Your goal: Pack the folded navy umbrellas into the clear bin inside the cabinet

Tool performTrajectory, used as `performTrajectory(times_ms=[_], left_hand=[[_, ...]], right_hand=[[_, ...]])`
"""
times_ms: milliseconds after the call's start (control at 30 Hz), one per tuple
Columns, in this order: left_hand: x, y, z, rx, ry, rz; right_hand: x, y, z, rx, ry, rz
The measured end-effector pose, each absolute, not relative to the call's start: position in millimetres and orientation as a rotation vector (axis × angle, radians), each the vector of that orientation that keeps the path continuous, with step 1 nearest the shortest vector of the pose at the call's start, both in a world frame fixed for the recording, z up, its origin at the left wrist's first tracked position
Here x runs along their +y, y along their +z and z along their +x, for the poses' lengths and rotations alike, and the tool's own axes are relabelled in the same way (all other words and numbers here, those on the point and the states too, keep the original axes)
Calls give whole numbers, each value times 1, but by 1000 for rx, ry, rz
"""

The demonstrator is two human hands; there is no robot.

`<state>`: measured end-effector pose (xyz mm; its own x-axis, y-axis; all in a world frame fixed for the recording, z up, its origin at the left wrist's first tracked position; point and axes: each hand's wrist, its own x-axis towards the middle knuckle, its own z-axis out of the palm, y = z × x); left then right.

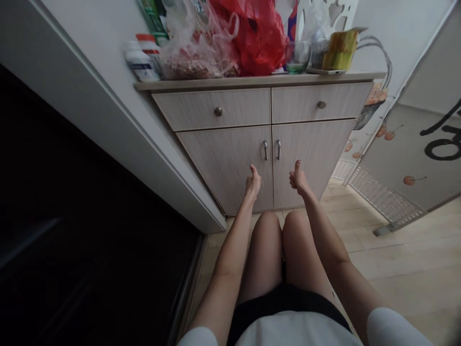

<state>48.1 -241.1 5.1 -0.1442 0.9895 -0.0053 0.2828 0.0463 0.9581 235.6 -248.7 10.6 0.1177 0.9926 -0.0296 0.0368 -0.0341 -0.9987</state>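
Both my arms reach forward over my knees toward a pale wood-grain cabinet (223, 163). My left hand (253, 184) is closed with its thumb sticking up, in front of the left door and below its metal handle (265, 150). A similar thumb-up fist is made by my right hand (298, 179), before the right door, a little below and to the right of the other handle (278, 149). Neither hand grips a handle, and nothing shows in either one. The doors and both drawers, with round knobs (218, 111), are closed.
On the cabinet top stand white bottles (141, 62), a clear plastic bag (198, 53), a red bag (257, 38), a glass (298, 56) and a yellow packet (340, 50). A panel with cherry pictures (403, 158) stands at right. A dark doorway (90, 230) lies left.
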Motion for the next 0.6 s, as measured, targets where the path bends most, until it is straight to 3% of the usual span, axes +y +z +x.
performTrajectory(times_ms=[333, 600], left_hand=[[-174, 16, 69, 1720, 1403, 1545], [-124, 27, 98, 1613, 1378, 1640]], right_hand=[[-164, -7, 223, -1213, 517, -1228], [-96, -13, 212, -1391, 585, -1197]])
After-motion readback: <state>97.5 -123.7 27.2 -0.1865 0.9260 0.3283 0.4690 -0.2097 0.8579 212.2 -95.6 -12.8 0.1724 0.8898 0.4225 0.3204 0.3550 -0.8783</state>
